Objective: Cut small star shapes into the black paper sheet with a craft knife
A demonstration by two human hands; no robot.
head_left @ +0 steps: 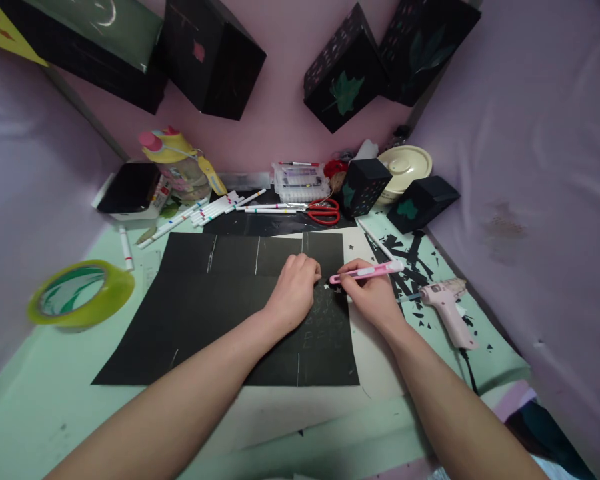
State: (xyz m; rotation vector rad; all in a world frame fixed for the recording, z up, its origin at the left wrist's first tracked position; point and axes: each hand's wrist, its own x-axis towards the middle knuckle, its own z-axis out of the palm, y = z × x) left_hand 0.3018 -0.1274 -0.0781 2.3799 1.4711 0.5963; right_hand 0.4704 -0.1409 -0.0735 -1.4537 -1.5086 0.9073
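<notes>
At the centre of the head view, a large black sheet [220, 313] lies flat, marked with short white lines near its upper and lower edges and faint drawn outlines toward its right side. The left hand [295, 287] rests on its right half, fingers bent and close together; whether they hold anything I cannot tell. Just right of it, the right hand [373, 293] holds a pink cutter [367, 272] between its fingers, pen-fashion, the tool's left end over the sheet's right part, beside a small pale star shape. Whether the blade touches the sheet is too small to tell. Under the sheet's right edge shows a pale board [380, 360] on the green tabletop [45, 387].

At the right of the frame, a pink glue gun [447, 307] lies near black scraps [410, 257]. At the left lies a roll of yellow tape [120, 287]. Above the sheet are white pens [215, 208], red-handled scissors [325, 212] and a clear plastic case [300, 183]. At the upper right of centre, a black box [347, 73] bears a green leaf.
</notes>
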